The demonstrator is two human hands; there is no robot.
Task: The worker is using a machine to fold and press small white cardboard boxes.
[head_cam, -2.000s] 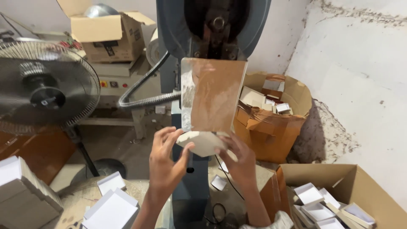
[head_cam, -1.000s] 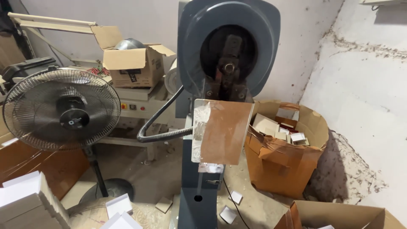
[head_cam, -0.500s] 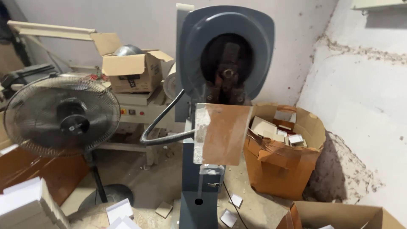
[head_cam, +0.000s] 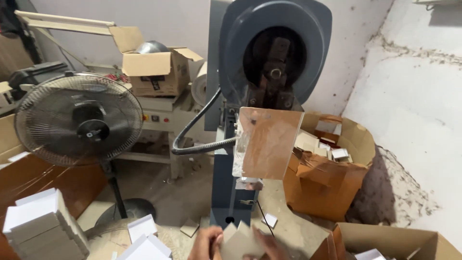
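Low at the bottom centre of the frame, a pale folded cardboard piece (head_cam: 238, 243) is gripped between both hands: the left hand (head_cam: 204, 245) is curled round its left edge, while the right hand (head_cam: 274, 248) is pressed against its right side, fingers closed on the board. It is held just below the grey stapling machine (head_cam: 274, 62) and the brown guard plate (head_cam: 269, 142) at centre. The piece is judged light, fairly stiff yet easily creased, so it is best gripped by its folded edges. A standing fan (head_cam: 79, 120) is seen at left, a carton of scraps (head_cam: 327, 183) at right
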